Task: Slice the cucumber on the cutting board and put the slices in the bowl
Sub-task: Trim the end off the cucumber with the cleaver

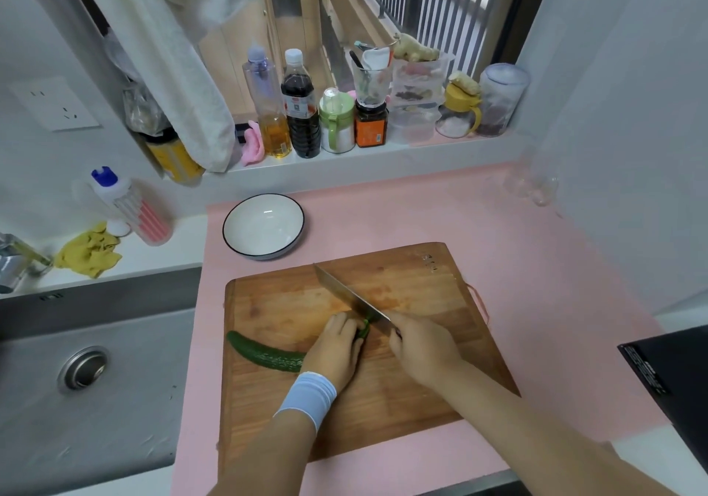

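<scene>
A dark green cucumber point(264, 354) lies across the wooden cutting board point(421, 288), its left end free. My left hand point(335, 350) holds its right part down, fingers curled over it. My right hand point(421, 350) grips the handle of a cleaver-style knife point(350, 296). The blade sits on the cucumber's right end beside my left fingertips. A white bowl with a dark rim point(263, 226) stands behind the board's left corner, holding nothing.
A steel sink point(84, 373) lies left of the pink counter mat point(517, 235). Bottles and jars point(302, 112) line the window sill behind. A yellow cloth point(89, 252) and a bottle point(130, 208) sit by the sink. A black appliance point(674, 373) is at the right edge.
</scene>
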The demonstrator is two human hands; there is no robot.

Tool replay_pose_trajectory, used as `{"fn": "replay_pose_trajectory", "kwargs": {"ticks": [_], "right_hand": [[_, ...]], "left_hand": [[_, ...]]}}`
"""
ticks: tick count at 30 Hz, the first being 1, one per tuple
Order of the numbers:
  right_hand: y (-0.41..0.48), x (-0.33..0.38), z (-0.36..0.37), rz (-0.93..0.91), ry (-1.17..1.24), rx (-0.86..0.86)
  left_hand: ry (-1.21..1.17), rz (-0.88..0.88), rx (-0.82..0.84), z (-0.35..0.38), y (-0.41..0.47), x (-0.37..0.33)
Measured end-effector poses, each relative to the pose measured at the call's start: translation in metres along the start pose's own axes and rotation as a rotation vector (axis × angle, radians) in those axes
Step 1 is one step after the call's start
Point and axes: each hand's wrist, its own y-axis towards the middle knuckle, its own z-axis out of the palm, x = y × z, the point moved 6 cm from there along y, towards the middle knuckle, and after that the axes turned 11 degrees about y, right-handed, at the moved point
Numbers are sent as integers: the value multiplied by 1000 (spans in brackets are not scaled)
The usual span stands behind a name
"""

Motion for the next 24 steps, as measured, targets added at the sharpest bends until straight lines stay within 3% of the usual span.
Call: {"fn": "replay_pose_trajectory", "kwargs": {"ticks": [7,24], "right_hand": [[-10,9,-16,-41,-34,-30],[-18,9,-27,14,-74,99]], "left_hand": [[-48,4,-73,-1,-2,2],[-52,-32,14,4,0,7]]}}
